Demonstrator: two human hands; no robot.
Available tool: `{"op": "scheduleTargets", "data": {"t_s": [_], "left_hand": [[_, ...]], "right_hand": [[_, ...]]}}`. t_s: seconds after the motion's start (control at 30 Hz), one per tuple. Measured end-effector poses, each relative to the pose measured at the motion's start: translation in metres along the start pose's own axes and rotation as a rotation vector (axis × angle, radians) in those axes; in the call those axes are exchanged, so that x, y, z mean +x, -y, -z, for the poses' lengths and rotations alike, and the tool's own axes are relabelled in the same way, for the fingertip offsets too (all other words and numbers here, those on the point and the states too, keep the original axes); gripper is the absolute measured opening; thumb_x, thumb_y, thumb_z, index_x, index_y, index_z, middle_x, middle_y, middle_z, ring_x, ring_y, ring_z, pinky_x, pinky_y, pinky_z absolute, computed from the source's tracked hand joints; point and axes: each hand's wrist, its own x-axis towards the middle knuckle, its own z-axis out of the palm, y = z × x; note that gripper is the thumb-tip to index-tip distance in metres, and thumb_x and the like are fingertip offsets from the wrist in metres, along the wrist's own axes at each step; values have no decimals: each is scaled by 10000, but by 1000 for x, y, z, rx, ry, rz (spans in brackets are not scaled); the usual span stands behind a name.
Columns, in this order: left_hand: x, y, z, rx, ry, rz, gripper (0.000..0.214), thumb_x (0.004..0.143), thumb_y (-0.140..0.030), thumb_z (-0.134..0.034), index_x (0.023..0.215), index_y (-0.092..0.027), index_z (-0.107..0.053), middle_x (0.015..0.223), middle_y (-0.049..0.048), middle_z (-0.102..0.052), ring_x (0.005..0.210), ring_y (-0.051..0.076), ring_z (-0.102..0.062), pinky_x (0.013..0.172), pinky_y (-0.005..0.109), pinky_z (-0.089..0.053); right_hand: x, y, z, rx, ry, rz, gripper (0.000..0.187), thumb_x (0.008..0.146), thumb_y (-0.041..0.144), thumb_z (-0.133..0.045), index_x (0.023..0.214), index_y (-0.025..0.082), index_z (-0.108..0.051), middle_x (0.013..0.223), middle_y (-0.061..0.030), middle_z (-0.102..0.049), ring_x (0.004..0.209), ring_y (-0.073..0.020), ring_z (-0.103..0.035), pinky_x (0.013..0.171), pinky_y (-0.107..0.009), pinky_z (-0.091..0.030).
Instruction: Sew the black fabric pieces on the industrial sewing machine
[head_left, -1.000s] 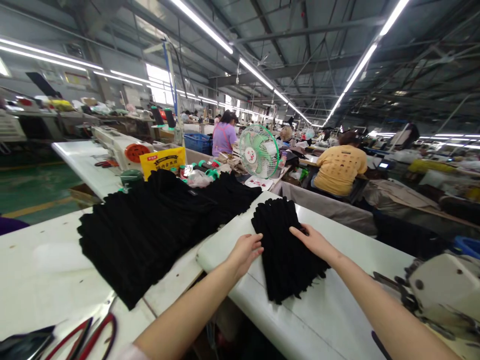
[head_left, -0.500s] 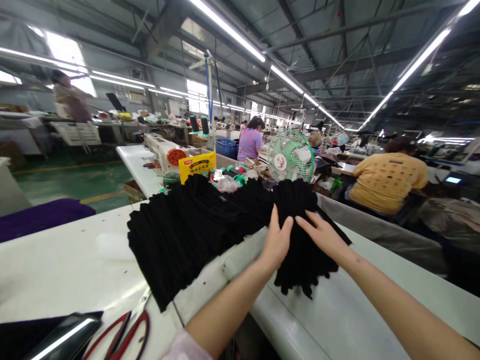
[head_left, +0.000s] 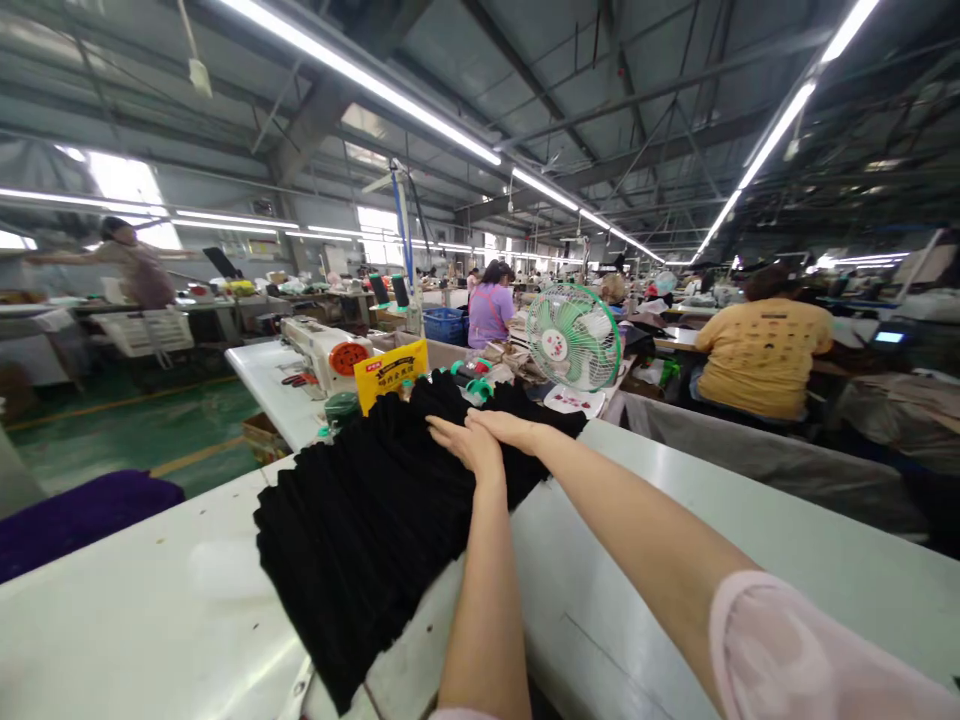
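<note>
A long row of black fabric pieces (head_left: 360,530), bunched in upright folds, lies across the white table. My left hand (head_left: 476,450) rests on top of the row with its fingers stretched out over the cloth. Against it lies my right hand (head_left: 506,428), also with extended fingers, overlapping the left at the fingertips. Black cloth shows on both sides of the hands. Their palms' undersides are hidden. At the bottom edge, part of a pair of scissors (head_left: 301,685) shows beside the fabric.
Behind the cloth stand a yellow packet (head_left: 390,375), a sewing machine (head_left: 319,345) and a green fan (head_left: 574,338). Purple fabric (head_left: 90,515) is at the left. Co-workers sit beyond, one in a yellow shirt (head_left: 765,355). A grey cloth barrier (head_left: 750,460) borders the table (head_left: 675,580).
Both hands moved left with the black bundle from the right, which now joins the row. They have come together on top of it. The view has shifted, leaving less of the scissors visible.
</note>
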Motion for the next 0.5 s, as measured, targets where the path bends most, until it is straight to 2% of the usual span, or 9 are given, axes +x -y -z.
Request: {"op": "scheduleTargets", "data": {"t_s": [0.07,0.13,0.23,0.3,0.37,0.43,0.5], "left_hand": [[-19,0,2,77,23,-32,774,973,-222,-311,1522,-145,229,1636,229,-13,1519,330,84,1214,570,-89],[-48,-1,4,102,44,-127,758,982,-257,-306,1531,-190,211,1648,174,-2,1517,295,134,1228,539,-58],[-108,1,7,-106,156,-335,633,987,-281,-313,1565,-219,-63,1650,116,-82,1533,268,-5,1237,450,-129],[-149,9,10,-260,356,-419,550,985,-275,-327,1527,-232,-245,1634,101,-166,1513,263,-152,1226,419,-188],[-186,19,13,-291,632,-467,506,970,-285,-395,1472,-228,-364,1579,120,-302,1464,274,-275,1215,431,-220],[-215,30,16,-251,926,-514,452,934,-306,-503,1378,-225,-495,1437,137,-495,1381,299,-395,1212,473,-209],[-234,36,19,-198,1161,-568,336,895,-308,-582,1221,-239,-627,1266,122,-630,1301,318,-477,1212,533,-154]], "right_hand": [[-10,-6,-3,22,-68,-38,436,964,460,-443,1036,140,-731,1128,-120,-730,1066,-256,-661,960,-391,-497],[-31,-9,3,39,-171,-73,472,981,468,-379,1072,137,-702,1169,-123,-709,1078,-246,-644,966,-386,-486],[-92,-12,20,57,-280,-113,469,975,445,-352,1081,132,-686,1165,-122,-706,1073,-234,-642,963,-359,-483],[-153,-15,36,57,-315,-140,465,963,454,-358,1037,152,-704,1098,-106,-728,1009,-230,-665,933,-348,-499],[-227,-19,52,-72,-355,-140,414,933,494,-436,1041,211,-719,1101,-77,-729,1012,-243,-661,947,-365,-493],[-312,-25,65,-212,-472,-253,377,875,524,-544,1096,272,-719,1132,-58,-723,1037,-268,-652,976,-403,-483],[-397,-29,71,-340,-605,-374,365,793,573,-639,1028,315,-748,1082,-66,-736,1000,-311,-658,954,-460,-493]]}}
